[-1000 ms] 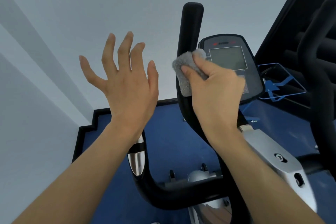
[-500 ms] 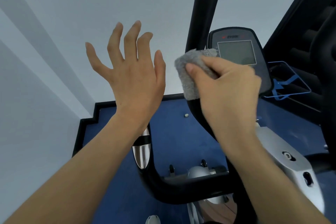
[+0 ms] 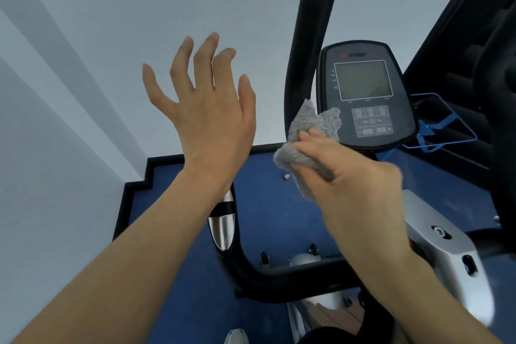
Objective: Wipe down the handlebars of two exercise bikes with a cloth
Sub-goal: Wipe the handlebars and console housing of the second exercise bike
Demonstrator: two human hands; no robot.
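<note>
A black padded handlebar (image 3: 308,45) of an exercise bike rises in front of me, curving down to a crossbar (image 3: 279,279). My right hand (image 3: 360,190) grips a grey fluffy cloth (image 3: 304,145) wrapped against the lower part of that upright bar. My left hand (image 3: 206,117) is raised in the air left of the bar, fingers spread, touching nothing. Below its wrist the other handlebar shows a silver sensor plate (image 3: 222,227).
The bike's console (image 3: 365,95) with a grey screen sits right of the bar. A silver frame piece (image 3: 446,254) lies under my right forearm. Blue floor (image 3: 178,204), a white wall at left, and dark gym equipment (image 3: 480,70) at right surround the bike.
My right hand has slid the cloth down the upright handlebar, uncovering more of its top. My left hand has stayed raised and spread.
</note>
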